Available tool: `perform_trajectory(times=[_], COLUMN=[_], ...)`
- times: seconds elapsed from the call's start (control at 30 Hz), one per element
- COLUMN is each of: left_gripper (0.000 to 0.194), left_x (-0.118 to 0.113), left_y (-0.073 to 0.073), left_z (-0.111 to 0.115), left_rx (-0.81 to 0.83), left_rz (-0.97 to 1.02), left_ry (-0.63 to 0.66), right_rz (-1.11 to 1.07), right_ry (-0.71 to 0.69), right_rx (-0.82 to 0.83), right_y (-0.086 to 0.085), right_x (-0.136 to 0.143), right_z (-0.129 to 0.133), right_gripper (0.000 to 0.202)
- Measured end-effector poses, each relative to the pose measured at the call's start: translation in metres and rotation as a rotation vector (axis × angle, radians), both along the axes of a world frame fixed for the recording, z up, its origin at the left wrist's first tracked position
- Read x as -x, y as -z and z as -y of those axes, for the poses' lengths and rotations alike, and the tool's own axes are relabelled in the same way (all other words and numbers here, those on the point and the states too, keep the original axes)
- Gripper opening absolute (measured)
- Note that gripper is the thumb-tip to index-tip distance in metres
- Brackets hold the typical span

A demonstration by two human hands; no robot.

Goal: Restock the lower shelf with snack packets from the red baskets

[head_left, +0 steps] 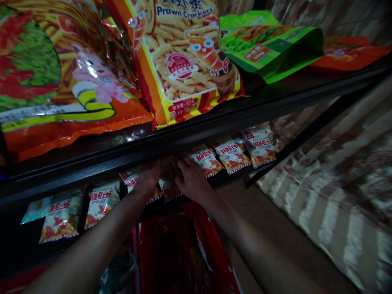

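Both my hands reach under the upper shelf to a row of small white and red snack packets on the lower shelf. My left hand (pixel 148 177) is beside a packet (pixel 131 179), its fingertips hidden in shadow under the shelf edge. My right hand (pixel 192 179) is bent over a dark packet (pixel 168 185) between the hands, with its fingers partly visible. Whether it grips that packet is too dark to tell. Right of it lie another packet (pixel 208 161) and a further one (pixel 232 155).
The black upper shelf edge (pixel 190 132) runs just above my hands, bearing a prawn cracker bag (pixel 183 53), an orange bag (pixel 61 81) and a green bag (pixel 269 45). Below my arms is a red basket (pixel 214 245). Striped curtain (pixel 330 196) hangs at right.
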State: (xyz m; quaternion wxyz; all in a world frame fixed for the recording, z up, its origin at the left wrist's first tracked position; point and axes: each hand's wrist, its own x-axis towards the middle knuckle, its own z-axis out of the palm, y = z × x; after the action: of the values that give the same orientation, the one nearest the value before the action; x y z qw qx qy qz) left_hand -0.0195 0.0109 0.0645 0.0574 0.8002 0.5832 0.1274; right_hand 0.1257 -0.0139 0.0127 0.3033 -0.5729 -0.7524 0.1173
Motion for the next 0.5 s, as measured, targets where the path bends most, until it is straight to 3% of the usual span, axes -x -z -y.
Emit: perform_trajectory(times=[0.2,0.37,0.5], left_gripper=[0.045,0.045,0.041], left_x=[-0.006,-0.001,0.002], left_y=[-0.011,-0.007,0.008], left_z=[0.005,0.003,-0.006], left_rx=[0.146,0.123,0.063], left_rz=[-0.026,-0.041,-0.006], left_ry=[-0.126,-0.119,-0.15], right_rz=[0.107,0.088,0.035], right_ry=[0.052,0.08,0.102], right_rx=[0.104,0.127,0.038], right_y=[0.004,0.022,0.033], right_x=[0.019,0.023,0.021], right_z=[0.019,0.02,0.019], right_gripper=[0.089,0.08,0.071])
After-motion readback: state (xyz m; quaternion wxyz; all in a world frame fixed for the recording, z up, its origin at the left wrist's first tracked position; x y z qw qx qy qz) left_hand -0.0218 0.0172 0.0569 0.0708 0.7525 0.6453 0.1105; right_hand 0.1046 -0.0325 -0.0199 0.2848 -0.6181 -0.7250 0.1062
